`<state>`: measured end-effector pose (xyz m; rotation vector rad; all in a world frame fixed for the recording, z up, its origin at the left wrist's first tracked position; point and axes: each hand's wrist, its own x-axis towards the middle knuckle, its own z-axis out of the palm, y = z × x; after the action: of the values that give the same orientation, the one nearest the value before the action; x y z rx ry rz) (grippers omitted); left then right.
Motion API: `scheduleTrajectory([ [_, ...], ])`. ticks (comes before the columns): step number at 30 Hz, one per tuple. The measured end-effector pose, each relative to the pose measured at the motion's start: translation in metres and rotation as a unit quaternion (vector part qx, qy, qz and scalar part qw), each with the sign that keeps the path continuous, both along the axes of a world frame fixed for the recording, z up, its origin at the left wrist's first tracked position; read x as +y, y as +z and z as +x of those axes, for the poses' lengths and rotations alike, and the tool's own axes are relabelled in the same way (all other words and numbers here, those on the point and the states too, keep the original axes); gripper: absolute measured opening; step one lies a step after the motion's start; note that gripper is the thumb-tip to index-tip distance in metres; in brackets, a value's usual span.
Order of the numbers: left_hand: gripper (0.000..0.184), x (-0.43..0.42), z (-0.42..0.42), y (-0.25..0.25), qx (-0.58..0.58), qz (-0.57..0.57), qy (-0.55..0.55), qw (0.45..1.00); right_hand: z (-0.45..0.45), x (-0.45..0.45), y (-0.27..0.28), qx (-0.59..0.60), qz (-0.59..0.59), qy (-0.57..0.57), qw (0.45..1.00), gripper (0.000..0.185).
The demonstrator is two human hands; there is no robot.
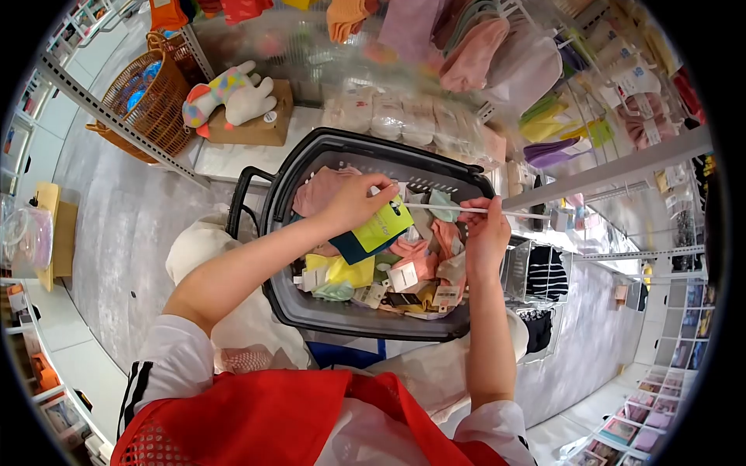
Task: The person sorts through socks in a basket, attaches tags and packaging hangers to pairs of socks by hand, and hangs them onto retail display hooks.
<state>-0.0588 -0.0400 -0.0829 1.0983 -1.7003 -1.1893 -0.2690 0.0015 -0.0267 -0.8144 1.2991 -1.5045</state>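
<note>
My left hand (359, 203) pinches the top of a green-yellow card (384, 227) with dark teal fabric (353, 247) behind it, over a grey basket. Closed on a thin white rod (443, 207), my right hand (487, 231) is at the basket's right side. The rod runs from near the card's hole past my right hand. Below both hands, the basket (350, 317) holds folded pink, yellow and pale green textiles with white tags. Whether the card hangs on the rod is too small to tell.
Wrapped packs (396, 113) lie behind the basket. A plush toy (233, 97) sits on a cardboard box (268, 124) beside a wicker basket (155, 101). Socks (474, 58) hang overhead. A metal rail (614, 177) crosses at right, above a wire basket (516, 268) with striped fabric.
</note>
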Motion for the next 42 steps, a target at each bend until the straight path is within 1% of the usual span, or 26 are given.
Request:
scheduleTrajectory([
  [2, 0.022, 0.003, 0.0, 0.005, 0.004, 0.016, -0.008, 1.0, 0.001, 0.001, 0.0, -0.014, 0.002, 0.006, 1.0, 0.04],
  [6, 0.017, 0.008, 0.0, 0.008, 0.035, 0.051, -0.036, 0.997, -0.002, 0.0, -0.006, -0.095, 0.005, 0.046, 0.994, 0.038],
  [9, 0.015, 0.007, 0.001, 0.008, 0.093, 0.076, -0.095, 0.988, -0.004, -0.001, -0.006, -0.164, 0.035, 0.081, 0.983, 0.035],
  [12, 0.01, 0.01, -0.001, 0.013, 0.123, 0.113, -0.135, 0.977, -0.003, -0.004, -0.021, -0.187, 0.067, 0.123, 0.972, 0.034],
  [13, 0.009, 0.012, -0.002, 0.012, 0.12, 0.111, -0.14, 0.977, 0.008, -0.001, -0.015, -0.169, 0.105, 0.135, 0.971, 0.033],
  [16, 0.008, 0.015, -0.005, 0.005, 0.106, 0.11, -0.146, 0.977, 0.034, 0.009, -0.02, -0.253, 0.173, 0.259, 0.916, 0.029],
  [19, 0.008, 0.016, -0.005, -0.005, 0.082, 0.11, -0.131, 0.982, 0.045, 0.008, -0.034, -0.172, 0.179, 0.207, 0.946, 0.024],
  [22, 0.01, 0.017, -0.008, -0.005, 0.126, 0.093, -0.104, 0.982, 0.034, 0.005, -0.052, -0.123, 0.228, 0.262, 0.93, 0.021],
  [25, 0.01, 0.019, -0.008, 0.001, 0.167, 0.181, -0.099, 0.964, 0.047, 0.013, -0.06, -0.119, 0.223, 0.284, 0.925, 0.02],
  [28, 0.013, 0.02, -0.01, -0.003, 0.185, 0.211, -0.054, 0.958, 0.055, 0.017, -0.063, -0.139, 0.263, 0.27, 0.916, 0.019],
  [29, 0.017, 0.017, -0.009, -0.009, 0.147, 0.174, -0.048, 0.972, 0.055, 0.016, -0.067, -0.155, 0.262, 0.264, 0.915, 0.018],
  [32, 0.018, 0.011, -0.006, -0.015, 0.163, 0.217, -0.023, 0.962, 0.044, 0.007, -0.075, -0.185, 0.275, 0.264, 0.906, 0.018],
  [33, 0.02, 0.009, -0.007, -0.018, 0.166, 0.179, -0.011, 0.97, 0.043, 0.004, -0.071, -0.188, 0.265, 0.257, 0.91, 0.017],
  [35, 0.022, 0.009, -0.006, -0.023, 0.061, 0.069, 0.04, 0.995, 0.039, 0.0, -0.058, -0.2, 0.272, 0.235, 0.912, 0.017],
  [36, 0.024, 0.009, -0.006, -0.02, 0.008, 0.014, 0.066, 0.998, 0.038, -0.002, -0.051, -0.206, 0.275, 0.224, 0.912, 0.017],
  [39, 0.029, 0.009, 0.001, -0.01, -0.074, 0.02, 0.004, 0.997, 0.031, -0.006, -0.039, -0.139, 0.248, 0.195, 0.939, 0.018],
  [40, 0.029, 0.009, 0.0, -0.008, -0.053, 0.103, -0.04, 0.992, 0.03, -0.007, -0.039, -0.114, 0.237, 0.187, 0.947, 0.018],
  [41, 0.029, 0.009, 0.0, -0.006, -0.031, 0.186, -0.083, 0.979, 0.03, -0.008, -0.039, -0.09, 0.204, 0.17, 0.96, 0.015],
  [42, 0.029, 0.01, -0.001, -0.001, -0.009, 0.266, -0.126, 0.956, 0.029, -0.008, -0.039, -0.08, 0.203, 0.168, 0.961, 0.014],
])
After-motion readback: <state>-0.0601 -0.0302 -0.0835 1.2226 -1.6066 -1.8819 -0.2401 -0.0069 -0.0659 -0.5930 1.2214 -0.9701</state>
